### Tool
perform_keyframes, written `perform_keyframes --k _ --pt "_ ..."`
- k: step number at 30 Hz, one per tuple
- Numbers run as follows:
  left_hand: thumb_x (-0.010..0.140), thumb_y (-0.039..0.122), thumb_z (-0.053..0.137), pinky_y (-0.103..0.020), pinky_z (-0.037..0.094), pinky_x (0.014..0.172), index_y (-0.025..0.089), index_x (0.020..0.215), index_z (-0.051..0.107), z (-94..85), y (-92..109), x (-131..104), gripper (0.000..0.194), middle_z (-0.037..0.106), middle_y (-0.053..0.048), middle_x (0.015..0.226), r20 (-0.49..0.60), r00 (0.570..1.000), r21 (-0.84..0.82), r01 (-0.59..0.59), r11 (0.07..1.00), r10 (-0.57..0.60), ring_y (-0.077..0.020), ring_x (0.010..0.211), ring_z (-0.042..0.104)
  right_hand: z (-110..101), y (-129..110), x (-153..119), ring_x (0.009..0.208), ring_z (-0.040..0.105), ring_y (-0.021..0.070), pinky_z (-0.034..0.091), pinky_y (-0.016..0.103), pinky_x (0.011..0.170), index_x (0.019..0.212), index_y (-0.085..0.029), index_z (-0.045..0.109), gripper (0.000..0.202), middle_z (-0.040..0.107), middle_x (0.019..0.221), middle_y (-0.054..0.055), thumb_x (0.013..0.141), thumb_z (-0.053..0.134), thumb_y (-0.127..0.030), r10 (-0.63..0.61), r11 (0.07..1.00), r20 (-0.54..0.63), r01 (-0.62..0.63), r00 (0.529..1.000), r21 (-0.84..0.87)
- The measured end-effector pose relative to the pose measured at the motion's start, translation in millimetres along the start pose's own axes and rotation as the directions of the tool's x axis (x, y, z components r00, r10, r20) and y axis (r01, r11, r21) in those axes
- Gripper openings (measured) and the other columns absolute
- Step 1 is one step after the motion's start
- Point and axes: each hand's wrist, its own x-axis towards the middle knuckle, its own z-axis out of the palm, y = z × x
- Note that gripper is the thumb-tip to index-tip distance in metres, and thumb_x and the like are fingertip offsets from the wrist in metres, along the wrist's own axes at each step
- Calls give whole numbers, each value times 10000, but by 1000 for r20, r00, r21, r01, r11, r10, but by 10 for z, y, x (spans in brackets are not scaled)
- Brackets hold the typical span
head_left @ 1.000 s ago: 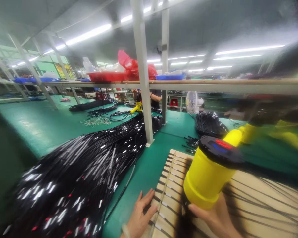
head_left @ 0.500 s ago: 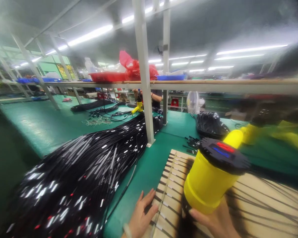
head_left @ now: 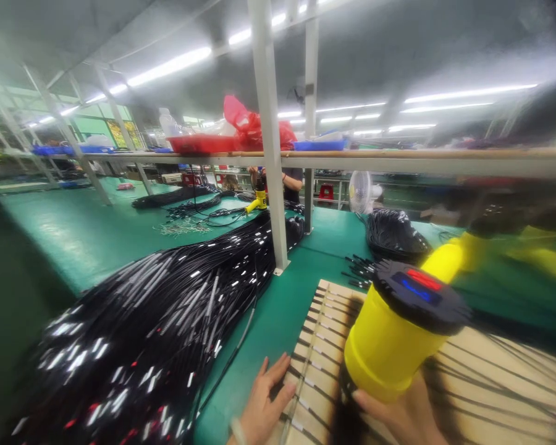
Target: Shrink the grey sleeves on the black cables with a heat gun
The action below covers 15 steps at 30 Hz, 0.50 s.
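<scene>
My right hand point(head_left: 405, 411) is wrapped round a yellow heat gun point(head_left: 382, 343) with a black top and a red and blue display. The gun stands over a pale wooden board point(head_left: 472, 395), where thin black cables lie side by side in a row. My left hand point(head_left: 265, 402) rests at the board's left edge, fingers spread, touching the edge beside the cable ends. The gun hides the middle of the board and its own nozzle tip. A dark, scorched-looking band shows on the board below it.
A large bundle of black cables point(head_left: 167, 309) covers the left of the green table point(head_left: 269, 309). A white post point(head_left: 271, 136) rises beyond the board under a shelf holding a red tray point(head_left: 204, 144). Behind, a person point(head_left: 291, 180) works near another yellow tool point(head_left: 261, 199) and a fan point(head_left: 360, 191).
The heat gun in my right hand has shifted very slightly to the right. My left hand has stayed in place.
</scene>
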Motion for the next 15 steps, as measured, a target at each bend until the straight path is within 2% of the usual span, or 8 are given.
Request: perform_keyframes --k 3,7,10,15 --pt "789 515 421 -549 99 1056 236 1222 452 1 -4 1 516 448 -57 1288 -4 1000 11 16 1000 -16 -259 1232 360 -10 -12 0 584 608 217 519 319 517 837 -211 559 347 661 693 29 553 736 -301 -10 1000 12 10 1000 -5" --pt "790 513 421 -539 113 1058 244 1216 459 7 -13 -4 505 461 -53 1279 -6 1000 15 12 1000 -12 -253 1226 370 -23 -26 -4 607 619 227 529 324 540 874 -209 553 400 671 714 31 538 747 -309 -2 1000 -22 2 1000 -27" --pt "786 504 439 -546 126 1049 255 1207 466 11 -24 -9 491 469 -54 1270 -25 1000 10 7 1000 -7 -258 1217 382 -29 -38 -13 587 615 216 527 302 516 870 -214 553 396 668 701 22 536 747 -303 -12 1000 14 13 1000 -26" --pt "776 483 476 -544 151 1041 283 1184 485 5 -24 -7 453 488 -45 1247 -53 999 4 -9 1000 9 -260 1199 403 -25 -88 -14 589 616 225 529 318 526 873 -219 563 391 672 703 24 535 742 -299 8 1000 11 -8 1000 -6"
